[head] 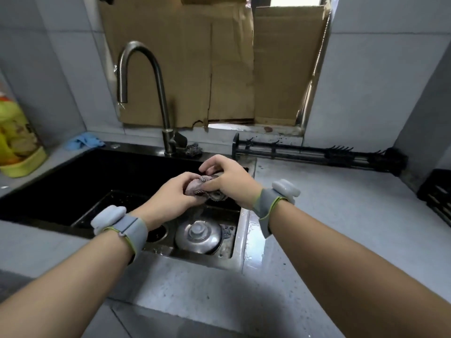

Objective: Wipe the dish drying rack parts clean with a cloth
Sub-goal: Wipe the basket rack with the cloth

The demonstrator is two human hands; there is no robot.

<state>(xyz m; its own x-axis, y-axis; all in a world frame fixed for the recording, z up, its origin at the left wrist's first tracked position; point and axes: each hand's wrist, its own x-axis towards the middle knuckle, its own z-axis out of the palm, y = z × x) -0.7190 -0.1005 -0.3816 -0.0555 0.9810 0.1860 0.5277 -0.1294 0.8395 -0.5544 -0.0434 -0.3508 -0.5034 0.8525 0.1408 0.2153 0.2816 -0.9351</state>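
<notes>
Both your left hand and right hand clench the bunched cloth over the sink, so wiping looks unstarted, with the black rack parts untouched at two o'clock.

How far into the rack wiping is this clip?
Done: nothing visibly wiped. In hand: both the left hand and right hand grip a bunched cloth over the sink. Left: the black rack parts lie untouched on the counter by the wall.
</notes>
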